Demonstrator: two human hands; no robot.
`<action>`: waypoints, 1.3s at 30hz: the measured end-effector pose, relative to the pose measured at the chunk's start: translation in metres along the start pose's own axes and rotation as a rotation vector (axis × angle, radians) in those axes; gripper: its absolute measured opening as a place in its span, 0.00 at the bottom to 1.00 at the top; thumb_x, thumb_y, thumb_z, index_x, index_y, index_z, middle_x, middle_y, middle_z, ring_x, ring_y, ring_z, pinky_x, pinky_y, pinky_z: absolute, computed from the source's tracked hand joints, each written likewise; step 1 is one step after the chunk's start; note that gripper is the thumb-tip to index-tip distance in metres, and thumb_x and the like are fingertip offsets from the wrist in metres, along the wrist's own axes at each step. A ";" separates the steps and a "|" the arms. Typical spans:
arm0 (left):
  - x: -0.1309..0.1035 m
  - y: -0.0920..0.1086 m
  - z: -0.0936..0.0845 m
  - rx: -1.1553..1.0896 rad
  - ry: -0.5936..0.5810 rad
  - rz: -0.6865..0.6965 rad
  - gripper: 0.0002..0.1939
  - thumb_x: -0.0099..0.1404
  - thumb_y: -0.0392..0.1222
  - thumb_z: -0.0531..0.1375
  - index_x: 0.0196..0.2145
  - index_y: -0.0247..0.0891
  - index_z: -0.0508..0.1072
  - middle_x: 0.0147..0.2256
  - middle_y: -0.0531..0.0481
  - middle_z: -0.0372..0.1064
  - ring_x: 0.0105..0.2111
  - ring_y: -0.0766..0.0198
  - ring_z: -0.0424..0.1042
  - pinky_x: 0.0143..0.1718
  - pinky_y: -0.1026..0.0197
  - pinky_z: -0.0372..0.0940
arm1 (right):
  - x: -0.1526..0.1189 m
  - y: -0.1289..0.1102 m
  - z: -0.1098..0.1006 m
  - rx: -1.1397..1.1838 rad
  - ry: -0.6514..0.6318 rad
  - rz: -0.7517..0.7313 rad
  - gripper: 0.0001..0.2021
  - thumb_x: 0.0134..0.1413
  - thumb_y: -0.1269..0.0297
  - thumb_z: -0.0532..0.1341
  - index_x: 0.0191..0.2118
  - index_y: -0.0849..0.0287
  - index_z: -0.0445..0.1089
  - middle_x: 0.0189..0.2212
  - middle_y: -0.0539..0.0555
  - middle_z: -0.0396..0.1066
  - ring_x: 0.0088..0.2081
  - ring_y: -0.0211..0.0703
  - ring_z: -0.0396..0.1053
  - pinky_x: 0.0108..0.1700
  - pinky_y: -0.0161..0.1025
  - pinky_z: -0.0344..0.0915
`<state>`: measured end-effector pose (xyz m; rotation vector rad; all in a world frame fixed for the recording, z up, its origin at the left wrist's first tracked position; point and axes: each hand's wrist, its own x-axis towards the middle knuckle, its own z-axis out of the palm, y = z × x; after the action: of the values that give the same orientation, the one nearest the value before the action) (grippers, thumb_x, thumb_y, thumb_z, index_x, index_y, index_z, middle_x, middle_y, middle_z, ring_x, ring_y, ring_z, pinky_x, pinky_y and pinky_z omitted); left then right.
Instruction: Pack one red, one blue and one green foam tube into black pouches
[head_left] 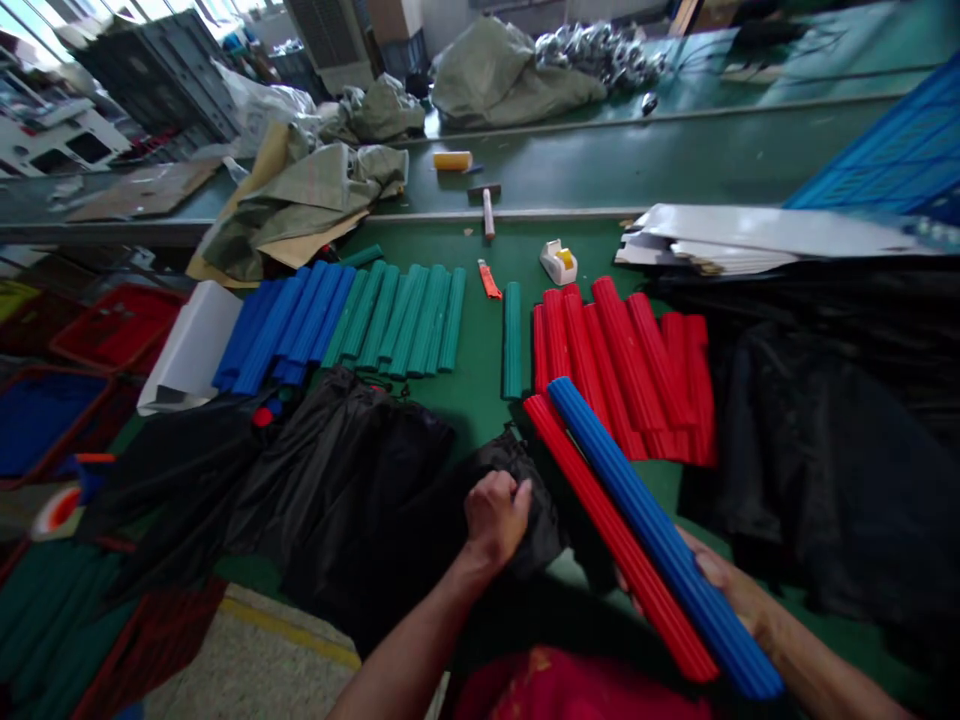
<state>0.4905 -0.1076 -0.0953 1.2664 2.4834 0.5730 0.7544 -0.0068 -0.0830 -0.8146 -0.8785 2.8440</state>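
My right hand (712,570) is wrapped round a red ribbed tube (619,535) and a blue ribbed tube (660,530), held side by side and slanting up to the left. My left hand (497,515) is closed on the gathered edge of a black cloth bag (536,535). Beyond my hands lie rows of blue tubes (281,325), green tubes (409,320) and red tubes (637,370). One single green tube (512,340) lies apart, between the green and red rows. More black bags (337,480) are spread to the left of my left hand.
An orange cutter (489,280), a tape dispenser (559,262) and a hammer (488,212) lie beyond the tubes. White cardboard (772,240) and dark bags (840,440) are on the right. Red crates (120,325) stand at the left, below the table's edge.
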 end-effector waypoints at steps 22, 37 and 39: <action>-0.094 0.048 0.067 0.116 0.051 -0.246 0.12 0.67 0.33 0.47 0.40 0.34 0.70 0.38 0.44 0.71 0.40 0.63 0.71 0.40 0.64 0.61 | -0.099 0.034 -0.066 -0.214 0.014 0.153 0.29 0.43 0.56 0.67 0.52 0.63 0.66 0.43 0.64 0.74 0.45 0.55 0.72 0.46 0.48 0.66; -0.109 0.110 -0.023 0.553 0.393 0.057 0.17 0.68 0.34 0.45 0.46 0.38 0.70 0.35 0.43 0.66 0.38 0.55 0.64 0.41 0.52 0.56 | -0.134 0.012 -0.068 -0.285 0.001 0.062 0.36 0.34 0.57 0.70 0.54 0.58 0.64 0.42 0.61 0.74 0.43 0.58 0.71 0.45 0.50 0.65; -0.105 0.110 -0.015 0.561 0.272 0.143 0.16 0.66 0.32 0.45 0.41 0.36 0.71 0.36 0.42 0.67 0.39 0.55 0.64 0.42 0.51 0.56 | -0.143 0.005 -0.069 -0.283 0.032 0.034 0.34 0.33 0.53 0.70 0.51 0.57 0.66 0.42 0.62 0.73 0.43 0.60 0.71 0.45 0.52 0.65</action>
<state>0.6212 -0.1381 -0.0221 1.6675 2.9210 0.0695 0.9126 -0.0053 -0.0663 -0.9056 -1.2946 2.7630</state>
